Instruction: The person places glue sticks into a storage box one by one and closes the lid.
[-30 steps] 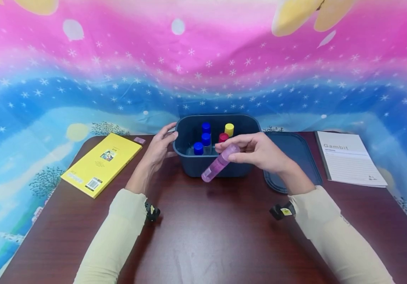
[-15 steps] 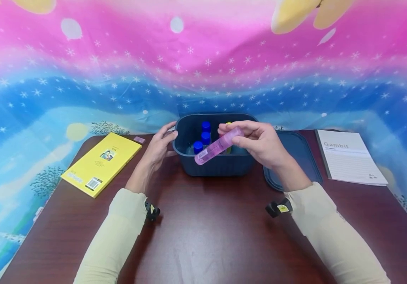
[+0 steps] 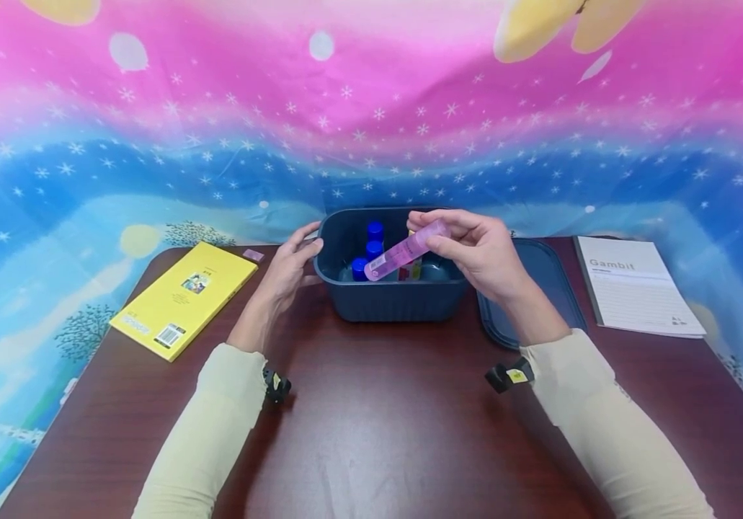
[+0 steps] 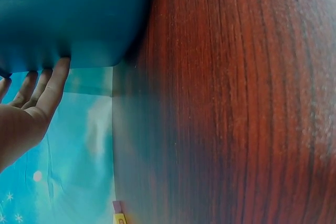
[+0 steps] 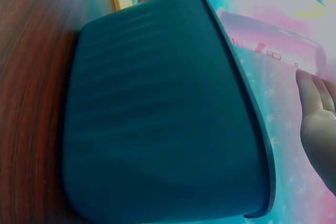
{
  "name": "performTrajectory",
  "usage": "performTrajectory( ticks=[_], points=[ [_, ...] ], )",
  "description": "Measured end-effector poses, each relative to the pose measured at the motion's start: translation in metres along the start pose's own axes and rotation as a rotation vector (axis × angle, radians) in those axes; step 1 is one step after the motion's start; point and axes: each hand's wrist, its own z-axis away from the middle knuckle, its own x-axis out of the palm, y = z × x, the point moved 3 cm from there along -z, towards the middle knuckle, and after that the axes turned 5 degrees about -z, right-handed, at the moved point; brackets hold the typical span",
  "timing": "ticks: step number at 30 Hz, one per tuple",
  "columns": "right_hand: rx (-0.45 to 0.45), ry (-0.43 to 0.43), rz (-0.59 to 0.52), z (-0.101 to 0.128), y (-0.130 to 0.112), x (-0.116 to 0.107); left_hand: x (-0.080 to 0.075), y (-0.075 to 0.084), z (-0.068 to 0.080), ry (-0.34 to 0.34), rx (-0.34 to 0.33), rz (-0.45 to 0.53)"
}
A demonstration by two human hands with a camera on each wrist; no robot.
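Note:
A dark blue-grey bin [image 3: 397, 303] stands on the table, holding several small bottles; those with blue caps [image 3: 375, 231] show at its left. My left hand [image 3: 290, 265] lies against the bin's left side with its thumb at the rim; the left wrist view shows its fingers [image 4: 51, 90] extended against the wall. Between thumb and fingers my right hand [image 3: 489, 252] pinches the upper end of a translucent pink tube [image 3: 403, 252] with a printed label. The tube slants down to the left over the bin's opening, covering part of the bottles behind. Above the rim, the tube [image 5: 278, 40] also appears in the right wrist view.
Right of the bin lies its dark lid [image 3: 536, 277], partly behind my right forearm. A yellow book [image 3: 183, 299] is at the left, with a small pink block [image 3: 254, 255] beside it. At the far right rests a white notebook [image 3: 643, 288]. A printed cloth backdrop [image 3: 371, 144] hangs behind.
My right hand has lifted the pink tube from in front of the bin to over its opening, turning it flatter. My left hand stays at the bin's side.

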Motion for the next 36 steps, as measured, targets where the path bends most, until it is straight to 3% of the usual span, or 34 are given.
performTrajectory(
  ticks=[9, 18, 36],
  points=[
    [0.085, 0.034, 0.247, -0.001, 0.009, -0.009, -0.001, 0.000, 0.000, -0.006, 0.003, -0.001],
    [0.208, -0.011, 0.504, 0.001, 0.015, -0.011, 0.000, -0.001, 0.000, -0.001, 0.005, 0.006],
    [0.354, -0.155, 0.717, -0.007, 0.018, -0.007, 0.000, 0.000, 0.001, -0.002, -0.001, 0.013]
  ],
)
